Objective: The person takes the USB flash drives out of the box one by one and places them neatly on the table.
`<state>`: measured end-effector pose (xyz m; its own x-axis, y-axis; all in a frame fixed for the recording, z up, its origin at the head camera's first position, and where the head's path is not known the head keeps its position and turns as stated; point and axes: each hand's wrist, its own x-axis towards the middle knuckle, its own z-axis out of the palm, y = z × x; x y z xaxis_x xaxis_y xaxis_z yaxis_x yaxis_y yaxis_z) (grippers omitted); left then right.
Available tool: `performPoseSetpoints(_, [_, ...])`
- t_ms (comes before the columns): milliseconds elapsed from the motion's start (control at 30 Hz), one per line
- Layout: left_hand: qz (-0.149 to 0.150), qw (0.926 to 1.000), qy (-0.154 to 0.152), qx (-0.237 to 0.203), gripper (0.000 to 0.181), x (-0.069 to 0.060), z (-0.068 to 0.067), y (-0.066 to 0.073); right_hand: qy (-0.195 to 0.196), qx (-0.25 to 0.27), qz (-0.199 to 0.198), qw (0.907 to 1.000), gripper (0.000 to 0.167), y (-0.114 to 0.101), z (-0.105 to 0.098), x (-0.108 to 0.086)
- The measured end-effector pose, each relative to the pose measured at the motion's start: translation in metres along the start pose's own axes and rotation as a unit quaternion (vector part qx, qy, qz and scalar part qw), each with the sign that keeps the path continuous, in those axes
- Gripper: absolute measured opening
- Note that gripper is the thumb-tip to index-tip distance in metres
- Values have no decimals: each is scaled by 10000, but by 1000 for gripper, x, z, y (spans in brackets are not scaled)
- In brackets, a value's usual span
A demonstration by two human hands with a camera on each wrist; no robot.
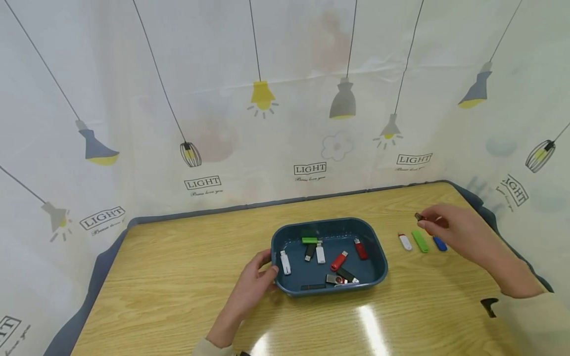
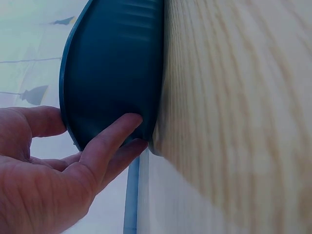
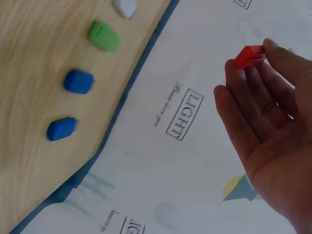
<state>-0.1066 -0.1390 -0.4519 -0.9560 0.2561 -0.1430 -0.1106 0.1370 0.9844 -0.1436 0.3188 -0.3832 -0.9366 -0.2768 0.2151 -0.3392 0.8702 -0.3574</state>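
Note:
A dark blue plastic tray point(image 1: 329, 291) holds several USB sticks, among them a white stick point(image 1: 285, 262), a green stick point(image 1: 309, 241) and a red stick point(image 1: 339, 260). My left hand point(image 1: 253, 283) grips the tray's left end; in the left wrist view its thumb meets the rim and its fingers lie against the outer wall. Right of the tray, my right hand point(image 1: 458, 231) pinches a red USB stick point(image 3: 249, 56) between thumb and fingers, above the table. Below it lie a white stick point(image 1: 404, 242), a green stick point(image 1: 419, 241) and two blue sticks point(image 3: 79, 81) in a row.
The wooden table point(image 1: 178, 277) ends at a dark blue border along a pale curtain point(image 1: 267, 148) printed with lamps. Light glares off the table's front part. Inside the tray, a swivel stick with a metal cover point(image 1: 335, 280) lies near the front wall.

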Motion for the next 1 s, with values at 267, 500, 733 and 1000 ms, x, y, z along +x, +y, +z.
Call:
performPoseSetpoints(267, [13, 10000, 17, 65, 53, 0, 0, 0, -317, -31, 674, 9972, 29, 24, -5, -5])
performPoseSetpoints(500, [13, 9999, 18, 134, 53, 0, 0, -1, -449, -107, 1021, 9937, 36, 45, -5, -11])
performPoseSetpoints(733, [-12, 9999, 5, 151, 53, 1, -1, -1, -505, -284, 1225, 9908, 42, 67, -2, -14])
performPoseSetpoints(1000, [-20, 9999, 48, 136, 52, 0, 0, 1, -852, -226, 1509, 9846, 46, 87, -4, -14])
